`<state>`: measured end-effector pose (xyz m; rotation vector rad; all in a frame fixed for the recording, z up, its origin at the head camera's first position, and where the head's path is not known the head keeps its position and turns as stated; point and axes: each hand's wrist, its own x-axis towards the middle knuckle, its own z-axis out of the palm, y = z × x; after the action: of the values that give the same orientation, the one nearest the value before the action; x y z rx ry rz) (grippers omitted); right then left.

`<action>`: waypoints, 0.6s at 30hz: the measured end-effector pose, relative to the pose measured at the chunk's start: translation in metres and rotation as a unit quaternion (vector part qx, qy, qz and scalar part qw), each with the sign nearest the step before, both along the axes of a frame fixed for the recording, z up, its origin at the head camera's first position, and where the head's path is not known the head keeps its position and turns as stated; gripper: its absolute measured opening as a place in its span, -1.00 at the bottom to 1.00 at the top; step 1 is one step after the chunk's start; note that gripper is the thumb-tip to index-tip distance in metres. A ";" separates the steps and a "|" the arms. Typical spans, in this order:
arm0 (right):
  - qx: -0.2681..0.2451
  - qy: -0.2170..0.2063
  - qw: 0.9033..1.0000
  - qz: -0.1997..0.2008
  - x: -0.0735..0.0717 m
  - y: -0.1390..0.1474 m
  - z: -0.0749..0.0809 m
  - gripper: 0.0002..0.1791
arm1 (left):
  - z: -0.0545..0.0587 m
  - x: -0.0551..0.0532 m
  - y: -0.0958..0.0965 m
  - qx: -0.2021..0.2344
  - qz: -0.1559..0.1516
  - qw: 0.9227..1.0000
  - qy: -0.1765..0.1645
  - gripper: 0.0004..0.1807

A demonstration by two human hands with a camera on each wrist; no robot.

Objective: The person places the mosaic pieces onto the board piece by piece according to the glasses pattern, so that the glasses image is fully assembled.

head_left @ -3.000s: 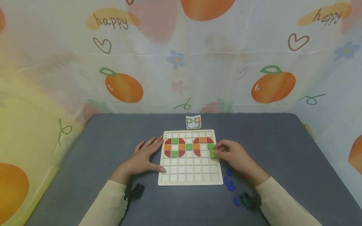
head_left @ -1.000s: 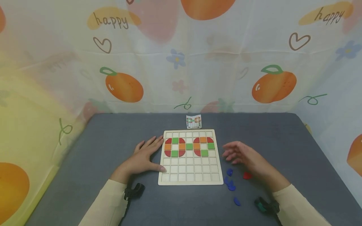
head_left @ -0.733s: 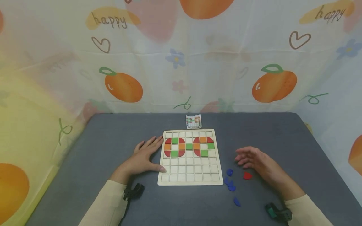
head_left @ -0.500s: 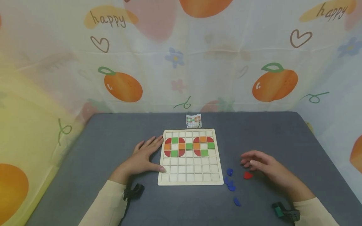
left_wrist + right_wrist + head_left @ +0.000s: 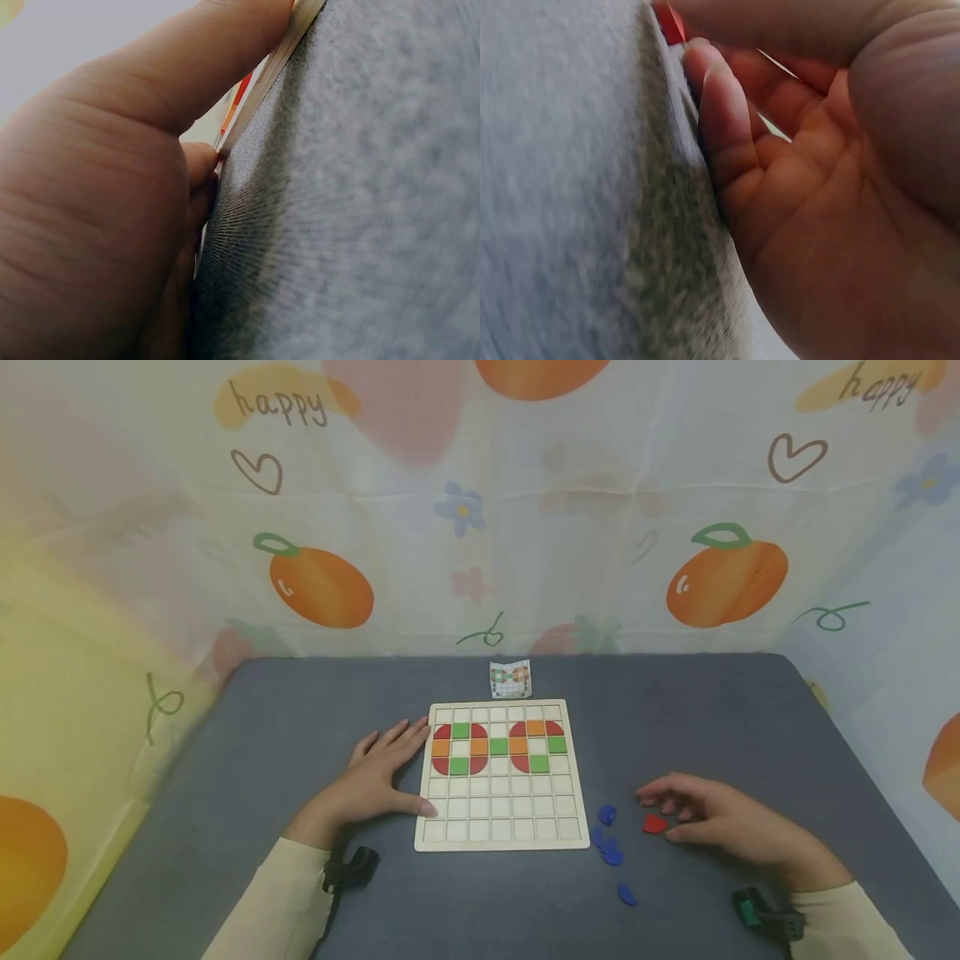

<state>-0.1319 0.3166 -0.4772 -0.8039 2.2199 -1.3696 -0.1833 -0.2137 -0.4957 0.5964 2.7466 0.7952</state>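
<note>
A pale wooden grid board (image 5: 498,810) lies on the table, with red, green and orange tiles in its upper rows. My left hand (image 5: 367,785) rests along the board's left edge, fingers spread, the thumb on the board's lower left corner area. In the left wrist view the thumb (image 5: 217,45) touches the board's edge. Right of the board lies a loose red piece (image 5: 655,824). My right hand (image 5: 727,818) is beside it, thumb and bent fingers apart on either side. The right wrist view shows the red piece (image 5: 670,24) just beyond the fingers, partly hidden.
Several blue pieces (image 5: 611,857) lie on the grey table (image 5: 315,685) between the board and my right hand, one of them (image 5: 627,894) nearer me. A small printed card (image 5: 511,679) with a coloured pattern stands behind the board. A patterned cloth (image 5: 555,527) hangs behind the table.
My right hand has set a green tile into the board's third row, let it go and moved right and down to the red piece. My left hand stays on the board's edge.
</note>
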 end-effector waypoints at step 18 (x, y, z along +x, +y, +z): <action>0.065 0.054 0.995 -0.055 0.003 -0.014 0.003 -0.80 | 0.001 0.000 0.000 0.002 -0.002 1.000 0.000 0.45</action>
<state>-0.1287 0.3025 -0.4742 -0.7348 2.4416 -1.2404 -0.1830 -0.2134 -0.4948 0.6014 2.7441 0.8004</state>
